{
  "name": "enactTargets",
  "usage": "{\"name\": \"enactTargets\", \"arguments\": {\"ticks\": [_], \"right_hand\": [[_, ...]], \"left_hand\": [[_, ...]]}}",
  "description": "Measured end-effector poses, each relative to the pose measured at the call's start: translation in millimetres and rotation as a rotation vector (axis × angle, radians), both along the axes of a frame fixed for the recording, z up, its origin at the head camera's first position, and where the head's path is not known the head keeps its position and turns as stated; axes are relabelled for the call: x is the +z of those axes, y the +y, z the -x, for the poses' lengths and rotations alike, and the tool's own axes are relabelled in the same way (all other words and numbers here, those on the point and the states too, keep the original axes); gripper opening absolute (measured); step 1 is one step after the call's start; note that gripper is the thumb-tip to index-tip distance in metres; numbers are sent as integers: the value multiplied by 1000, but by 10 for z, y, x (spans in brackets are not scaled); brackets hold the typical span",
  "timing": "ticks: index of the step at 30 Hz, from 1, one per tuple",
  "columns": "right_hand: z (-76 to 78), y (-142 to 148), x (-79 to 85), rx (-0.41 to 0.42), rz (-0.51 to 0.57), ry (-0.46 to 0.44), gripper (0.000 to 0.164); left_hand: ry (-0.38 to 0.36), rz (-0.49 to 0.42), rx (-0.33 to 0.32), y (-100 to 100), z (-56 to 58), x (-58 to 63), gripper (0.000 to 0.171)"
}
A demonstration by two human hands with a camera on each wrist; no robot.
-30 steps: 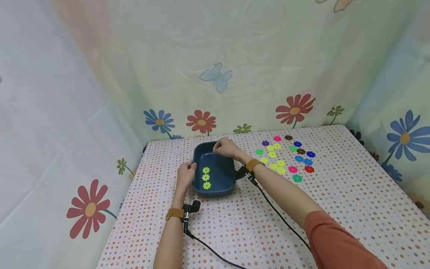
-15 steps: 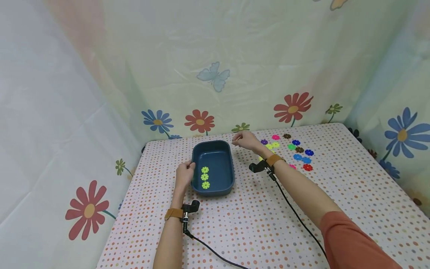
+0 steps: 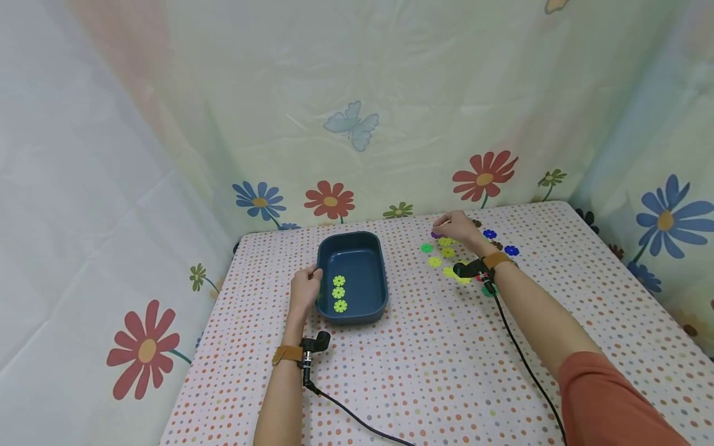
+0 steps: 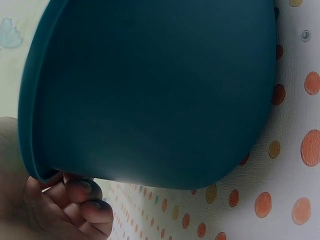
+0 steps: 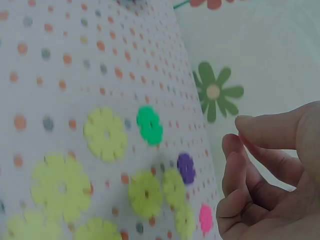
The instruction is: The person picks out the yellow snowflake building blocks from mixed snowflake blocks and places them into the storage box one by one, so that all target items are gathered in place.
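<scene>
A dark blue rectangular plastic basin [image 3: 362,291] stands on the table, with three yellow-green notched flower discs [image 3: 338,292] in a row along its left side. My left hand [image 3: 305,290] grips the basin's left rim; in the left wrist view its fingers [image 4: 92,202] curl beneath the lip against the outer wall. To the right, my right hand [image 3: 457,227] hovers over loose flower discs, close to a purple disc [image 5: 186,168] and yellow ones [image 5: 145,194]. Its fingers are loosely bent, thumb near the index finger, nothing between them.
Green [image 3: 426,248], dark blue [image 3: 511,251] and other coloured discs lie scattered at the back right, partly hidden by my right forearm. A black cable [image 3: 357,418] trails from the left wrist camera. Flower-printed curtains [image 3: 357,179] border the dotted table [image 3: 413,384] behind and at both sides.
My right hand has moved right from above the basin's far end to the scattered discs. My left hand has stayed at the rim, and the three discs in the basin have not moved.
</scene>
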State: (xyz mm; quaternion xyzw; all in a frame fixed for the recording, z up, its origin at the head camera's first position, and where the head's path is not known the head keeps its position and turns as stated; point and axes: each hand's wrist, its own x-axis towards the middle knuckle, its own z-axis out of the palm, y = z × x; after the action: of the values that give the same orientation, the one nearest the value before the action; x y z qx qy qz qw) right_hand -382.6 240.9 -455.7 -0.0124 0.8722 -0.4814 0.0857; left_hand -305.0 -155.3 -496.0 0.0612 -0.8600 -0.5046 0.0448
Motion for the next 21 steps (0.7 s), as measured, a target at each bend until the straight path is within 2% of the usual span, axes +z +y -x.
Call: {"name": "enactTargets", "arguments": {"ticks": [4,10,16,21], "right_hand": [[-8,210,-59,-46,-56,1,40],[13,468,-165,-103,-70,8,40],[0,551,-203,-164,-90,-33,41],[-16,590,-247,-180,-109,-49,40]], "left_hand": [[-2,3,2,8,-4,1,47],[-3,5,5,10,1,-1,47],[-8,-1,14,16,-7,9,46],[-15,-3,21,28,-7,12,46]]}}
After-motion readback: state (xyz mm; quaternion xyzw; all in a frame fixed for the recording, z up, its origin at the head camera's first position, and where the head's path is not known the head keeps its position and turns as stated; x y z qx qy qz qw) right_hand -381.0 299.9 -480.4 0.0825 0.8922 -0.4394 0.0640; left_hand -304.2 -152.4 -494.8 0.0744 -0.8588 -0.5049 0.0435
